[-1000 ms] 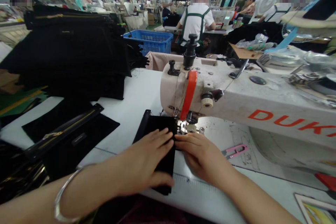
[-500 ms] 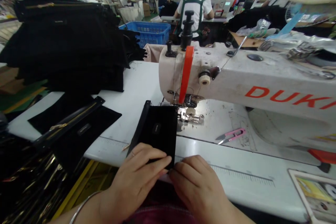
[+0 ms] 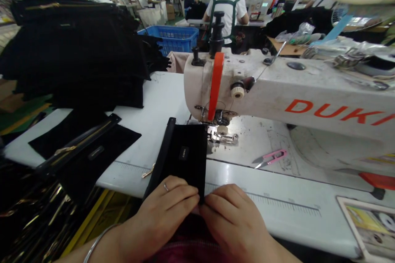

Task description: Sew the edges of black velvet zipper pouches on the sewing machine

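Observation:
A black fabric piece (image 3: 191,168) with a small label lies on the white table, its far right corner at the presser foot (image 3: 224,136) of the sewing machine (image 3: 265,78). My left hand (image 3: 163,213) is closed on the near part of this piece, fingertips at its right edge. Beside it, my right hand (image 3: 236,218) pinches the near right edge, its fingertips curled and partly hidden. A gold zipper pull (image 3: 149,171) shows at the piece's left side.
Pink-handled snips (image 3: 271,158) lie right of the needle area. A tall black fabric stack (image 3: 77,53) and another labelled piece (image 3: 101,156) are on the left. Behind stand a blue basket (image 3: 175,38) and a seated person (image 3: 228,6). A ruler scale marks the front edge.
The camera view has shifted slightly. My left fingers have drawn closer together at the fabric's edge, and the gold zipper pull shows more. The fabric stays at the presser foot.

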`<state>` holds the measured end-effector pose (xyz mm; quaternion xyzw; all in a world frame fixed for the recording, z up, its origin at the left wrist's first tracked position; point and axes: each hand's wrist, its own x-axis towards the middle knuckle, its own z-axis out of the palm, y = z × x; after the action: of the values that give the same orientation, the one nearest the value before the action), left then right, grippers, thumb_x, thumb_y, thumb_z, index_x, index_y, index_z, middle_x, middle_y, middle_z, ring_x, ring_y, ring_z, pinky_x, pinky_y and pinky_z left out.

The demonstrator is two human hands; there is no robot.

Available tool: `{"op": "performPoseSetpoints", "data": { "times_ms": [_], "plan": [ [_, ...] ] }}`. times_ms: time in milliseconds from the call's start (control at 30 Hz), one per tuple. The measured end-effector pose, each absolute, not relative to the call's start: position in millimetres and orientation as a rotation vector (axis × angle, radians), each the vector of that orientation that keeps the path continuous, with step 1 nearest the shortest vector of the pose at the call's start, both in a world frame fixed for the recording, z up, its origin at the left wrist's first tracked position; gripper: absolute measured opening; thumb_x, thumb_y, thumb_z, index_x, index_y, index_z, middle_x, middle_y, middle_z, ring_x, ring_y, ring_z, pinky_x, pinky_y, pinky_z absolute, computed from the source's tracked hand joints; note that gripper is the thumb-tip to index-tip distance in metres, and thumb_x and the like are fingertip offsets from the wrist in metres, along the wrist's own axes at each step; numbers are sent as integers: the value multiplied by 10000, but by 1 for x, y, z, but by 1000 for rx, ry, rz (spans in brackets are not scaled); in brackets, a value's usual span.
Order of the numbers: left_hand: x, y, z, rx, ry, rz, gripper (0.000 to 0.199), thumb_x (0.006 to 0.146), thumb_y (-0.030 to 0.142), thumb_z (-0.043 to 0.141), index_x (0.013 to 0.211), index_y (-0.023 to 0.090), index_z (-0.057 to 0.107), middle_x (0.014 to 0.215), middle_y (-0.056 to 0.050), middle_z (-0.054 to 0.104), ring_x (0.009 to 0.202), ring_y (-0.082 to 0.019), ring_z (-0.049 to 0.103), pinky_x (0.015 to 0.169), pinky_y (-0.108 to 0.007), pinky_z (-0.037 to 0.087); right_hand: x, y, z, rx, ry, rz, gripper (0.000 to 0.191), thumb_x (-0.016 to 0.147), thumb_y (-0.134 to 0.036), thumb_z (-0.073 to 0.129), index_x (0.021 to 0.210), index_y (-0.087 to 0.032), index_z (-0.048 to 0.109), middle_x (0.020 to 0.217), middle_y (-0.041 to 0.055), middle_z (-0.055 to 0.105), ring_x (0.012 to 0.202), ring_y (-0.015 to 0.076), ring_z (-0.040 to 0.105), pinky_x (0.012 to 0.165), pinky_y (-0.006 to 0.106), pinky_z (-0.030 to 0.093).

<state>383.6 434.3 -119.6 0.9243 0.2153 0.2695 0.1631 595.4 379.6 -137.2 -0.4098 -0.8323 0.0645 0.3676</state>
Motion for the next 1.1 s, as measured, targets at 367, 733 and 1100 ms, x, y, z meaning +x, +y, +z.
{"op": "performPoseSetpoints", "data": {
  "times_ms": [367, 733, 1100],
  "plan": [
    [381, 444, -116, 2731, 509, 555, 220, 990, 133, 460, 1146, 125, 616, 1113, -85, 678, 980, -182, 588, 873, -315, 521, 599, 385, -134, -1017, -2136, 16, 154, 942, -118, 549, 988, -131, 695, 1021, 40, 738, 819, 184, 629, 678, 306, 518],
    [387, 483, -108, 2775, 456, 406, 274, 967, 100, 425, 1170, 147, 603, 1171, -85, 664, 1031, -195, 582, 940, -360, 496, 607, 403, -128, -1082, -2223, 96, 199, 926, -136, 555, 1085, -147, 675, 1089, 41, 723, 843, 211, 636, 709, 337, 555],
    [398, 524, -125, 2856, 445, 458, 255, 959, 112, 478, 1181, 162, 593, 1194, -60, 660, 1071, -205, 577, 964, -357, 462, 619, 436, -115, -1177, -2421, 183, 214, 900, -128, 582, 1104, -169, 637, 1182, 55, 672, 926, 241, 612, 782, 402, 561]
  ]
}}
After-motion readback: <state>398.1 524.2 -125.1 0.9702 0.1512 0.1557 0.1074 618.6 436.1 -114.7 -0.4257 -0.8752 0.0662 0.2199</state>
